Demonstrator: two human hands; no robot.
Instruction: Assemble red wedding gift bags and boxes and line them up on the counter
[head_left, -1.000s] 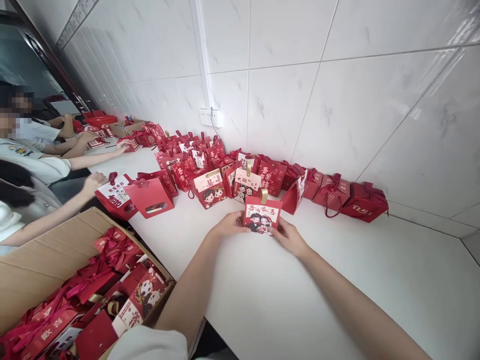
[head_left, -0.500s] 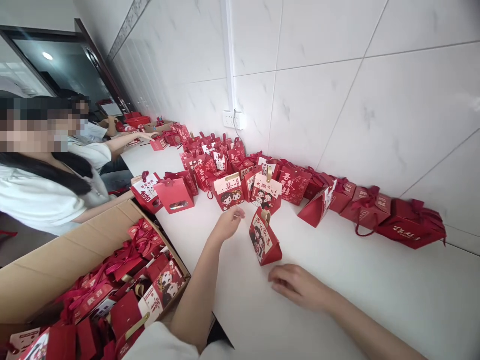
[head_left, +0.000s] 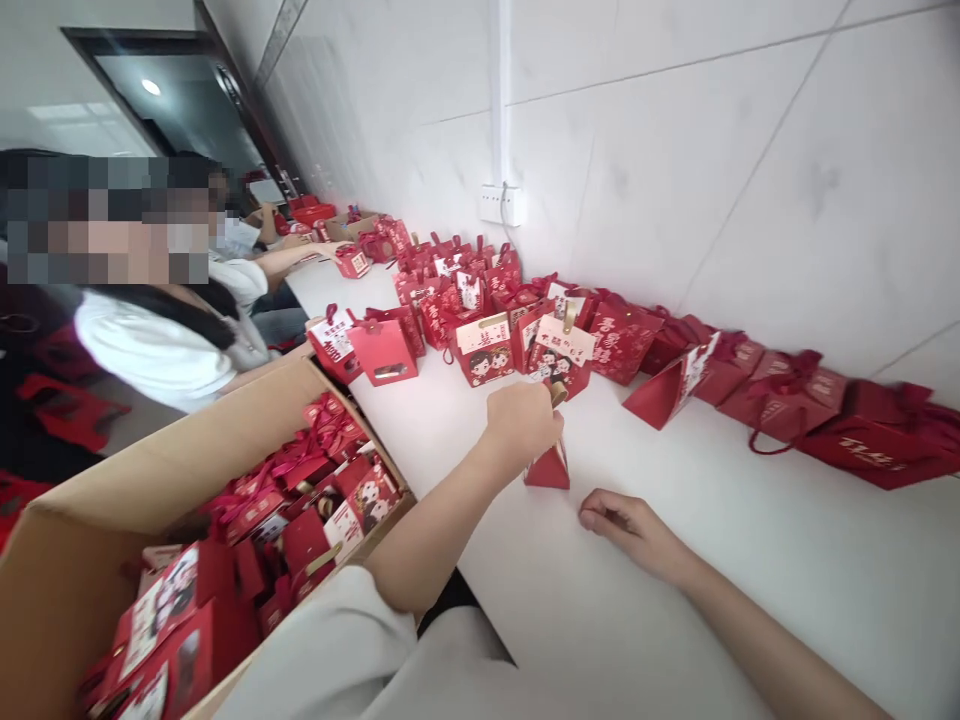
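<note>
My left hand (head_left: 523, 425) is closed at the top of a small red gift box (head_left: 549, 472) on the white table. A bit of its gold strap shows beside my fingers, and most of the box is hidden behind the hand. My right hand (head_left: 626, 525) rests on the table to the right of that box, its fingers loosely curled with nothing visible in them. Just beyond my left hand stands a red and cream gift box (head_left: 559, 355) with a cartoon couple. A similar box (head_left: 484, 352) is to its left.
A cardboard carton (head_left: 180, 450) full of red gift boxes stands at my left. Rows of red boxes (head_left: 626, 335) line the tiled wall, with larger ribboned ones (head_left: 885, 435) at right. A co-worker (head_left: 157, 340) in white sits at the left, beyond the carton.
My left hand has moved onto the small gift box and closed at its strap. My right hand has stayed near the table surface, its fingers more curled. The view has shifted.
</note>
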